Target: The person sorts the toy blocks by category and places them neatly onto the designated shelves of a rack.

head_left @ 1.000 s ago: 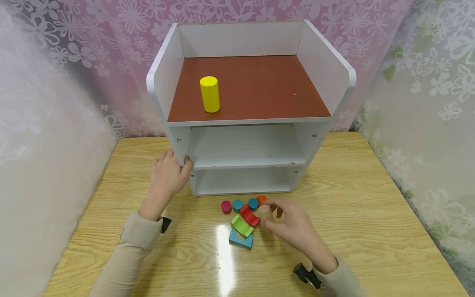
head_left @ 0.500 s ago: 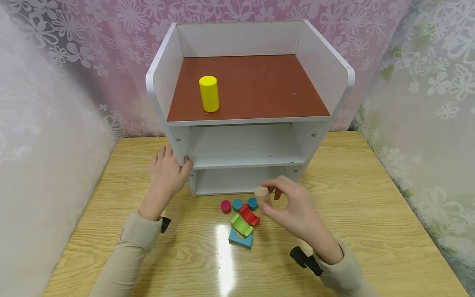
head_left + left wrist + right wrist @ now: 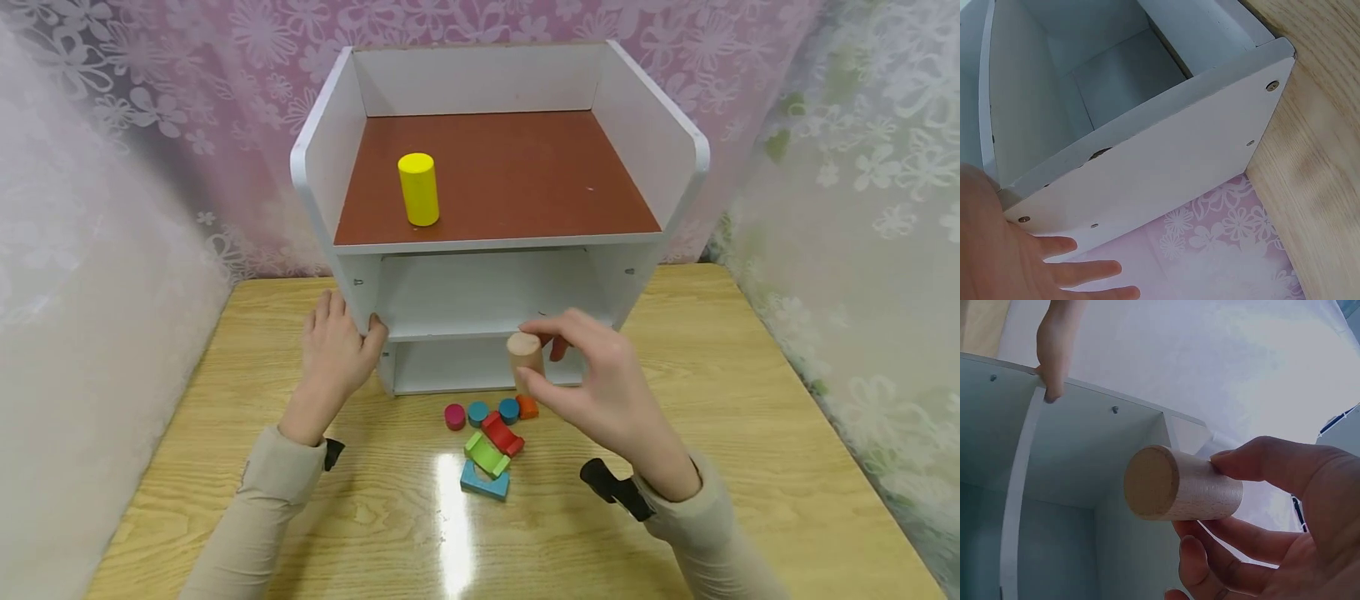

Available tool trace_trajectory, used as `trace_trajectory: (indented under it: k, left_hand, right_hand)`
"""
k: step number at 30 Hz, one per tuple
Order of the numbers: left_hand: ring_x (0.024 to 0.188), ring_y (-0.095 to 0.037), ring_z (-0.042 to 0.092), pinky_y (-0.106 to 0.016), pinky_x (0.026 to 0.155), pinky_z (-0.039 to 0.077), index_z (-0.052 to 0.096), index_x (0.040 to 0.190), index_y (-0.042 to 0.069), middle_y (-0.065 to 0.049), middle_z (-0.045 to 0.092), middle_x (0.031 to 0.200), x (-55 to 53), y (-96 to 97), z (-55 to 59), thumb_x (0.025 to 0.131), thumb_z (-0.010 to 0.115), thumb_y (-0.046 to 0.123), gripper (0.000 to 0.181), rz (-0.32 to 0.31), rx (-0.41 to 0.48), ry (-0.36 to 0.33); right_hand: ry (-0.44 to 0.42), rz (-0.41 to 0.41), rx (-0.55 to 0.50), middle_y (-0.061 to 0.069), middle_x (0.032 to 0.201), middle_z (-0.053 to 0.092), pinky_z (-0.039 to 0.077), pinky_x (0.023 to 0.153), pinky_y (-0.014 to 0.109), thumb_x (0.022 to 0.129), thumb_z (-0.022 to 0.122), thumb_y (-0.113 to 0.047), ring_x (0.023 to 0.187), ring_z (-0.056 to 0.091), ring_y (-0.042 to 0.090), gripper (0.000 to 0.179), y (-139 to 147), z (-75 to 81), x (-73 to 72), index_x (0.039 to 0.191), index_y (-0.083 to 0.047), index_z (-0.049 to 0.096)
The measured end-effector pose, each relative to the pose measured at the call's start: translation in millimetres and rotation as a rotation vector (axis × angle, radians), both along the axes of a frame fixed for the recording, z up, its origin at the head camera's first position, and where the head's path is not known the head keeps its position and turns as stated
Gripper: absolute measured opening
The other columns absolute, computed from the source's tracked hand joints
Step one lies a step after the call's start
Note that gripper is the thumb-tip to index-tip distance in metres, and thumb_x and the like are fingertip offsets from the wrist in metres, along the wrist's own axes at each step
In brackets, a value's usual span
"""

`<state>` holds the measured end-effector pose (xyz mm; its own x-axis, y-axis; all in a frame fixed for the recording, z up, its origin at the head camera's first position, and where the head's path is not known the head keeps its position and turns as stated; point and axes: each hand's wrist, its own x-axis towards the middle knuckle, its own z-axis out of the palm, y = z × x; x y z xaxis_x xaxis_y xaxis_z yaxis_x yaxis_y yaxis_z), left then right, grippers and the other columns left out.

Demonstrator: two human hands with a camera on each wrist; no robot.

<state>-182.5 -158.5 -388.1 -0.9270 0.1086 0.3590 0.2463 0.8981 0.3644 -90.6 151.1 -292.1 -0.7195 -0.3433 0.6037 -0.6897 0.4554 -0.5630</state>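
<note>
My right hand (image 3: 611, 387) pinches a plain wooden cylinder block (image 3: 524, 357) between thumb and fingers, raised in front of the lower shelves. In the right wrist view, the round end of the wooden cylinder (image 3: 1150, 482) faces left. My left hand (image 3: 335, 358) holds the left side panel of a white shelf unit (image 3: 495, 292), thumb hooked over the front edge. Its other fingers lie straight along the outside in the left wrist view. Standing upright on the brown top is a yellow cylinder block (image 3: 418, 190).
Before the unit, small blocks lie on the wooden table (image 3: 360, 517): a pink disc (image 3: 454, 417), two blue discs, an orange block (image 3: 527, 407), then red (image 3: 502, 434), green (image 3: 487, 454) and blue (image 3: 483, 481) pieces with curved cut-outs. Flowered curtains (image 3: 450, 21) surround the table.
My right hand has lifted the wooden cylinder from beside the small blocks up to the level of the lower shelves. My left hand stays on the side panel.
</note>
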Motion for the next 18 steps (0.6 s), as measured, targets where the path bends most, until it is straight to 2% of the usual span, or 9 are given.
trace_trajectory:
  k: [5,10,18]
  left_hand:
    - [0.132,-0.042,0.027,-0.06,0.102,0.022,0.026,0.146,0.006,-0.02,0.039,0.137,0.2,-0.7,0.4,0.094,0.03,0.038,0.061,0.0,0.0,-0.013]
    - [0.128,-0.041,0.031,-0.059,0.1,0.025,0.031,0.143,0.004,-0.019,0.041,0.133,0.2,-1.0,0.5,0.094,0.032,0.036,0.059,0.012,0.011,-0.016]
    - [0.123,-0.039,0.034,-0.057,0.097,0.027,0.034,0.14,0.004,-0.018,0.042,0.128,0.8,0.2,0.2,0.095,0.031,0.037,0.056,0.012,-0.005,-0.016]
  right_hand:
    - [0.043,0.025,-0.025,-0.003,0.09,0.061,0.039,0.071,0.023,0.072,0.077,-0.008,0.078,0.051,0.013,0.036,-3,11.2,-4.1,0.106,-0.009,0.066]
    - [0.075,0.046,-0.054,-0.001,0.09,0.062,0.041,0.071,0.024,0.072,0.078,-0.007,0.077,0.052,0.014,0.035,-6,20.5,-9.2,0.105,-0.008,0.066]
    - [0.132,0.034,-0.079,0.001,0.092,0.064,0.043,0.069,0.025,0.07,0.077,-0.002,0.077,0.054,0.012,0.035,-5,36.1,-20.1,0.104,-0.003,0.067]
